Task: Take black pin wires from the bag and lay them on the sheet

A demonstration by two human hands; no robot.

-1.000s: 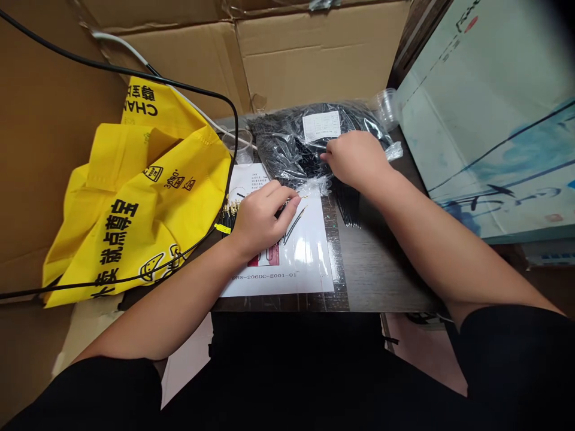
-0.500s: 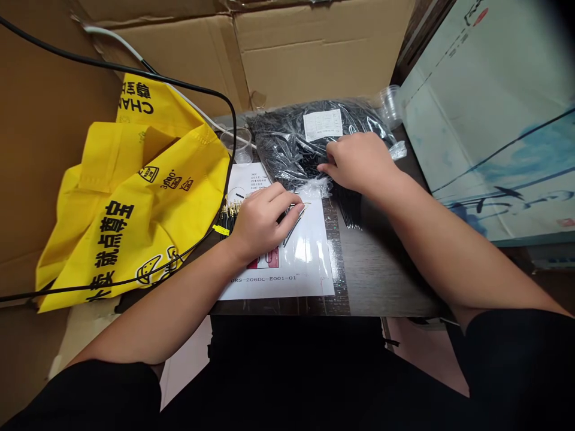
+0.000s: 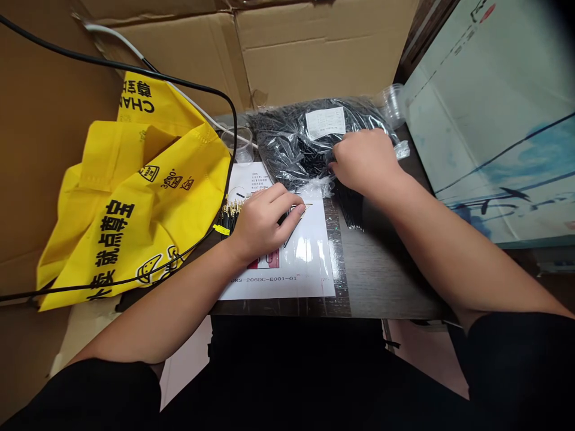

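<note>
My left hand (image 3: pixel 265 221) rests over a printed sheet (image 3: pixel 309 275), its thumb and fingers pressed round thin black wires (image 3: pixel 290 234) with gold-coloured tips. Left of it lies a bundle of black wires with gold ends (image 3: pixel 230 214) and a yellow tag. My right hand (image 3: pixel 363 157) is at the front of a clear plastic bag (image 3: pixel 281 143) full of black pieces. Its fingers are curled together at the bag's opening, and what they hold is hidden. Just below that hand, black wires with silvery tips (image 3: pixel 353 212) lie on the dark table (image 3: pixel 386 275).
A yellow printed bag (image 3: pixel 157 161) fills the left side, crossed by a black cable (image 3: pixel 188 87). Clear plastic cups stand near the back (image 3: pixel 240 143) and at the back right (image 3: pixel 393 105). Cardboard (image 3: pixel 314 60) forms the back, and a pale painted box (image 3: pixel 498 131) stands right.
My right hand has shifted slightly to the right, and more of the bag's dark opening shows. My left hand has hardly moved.
</note>
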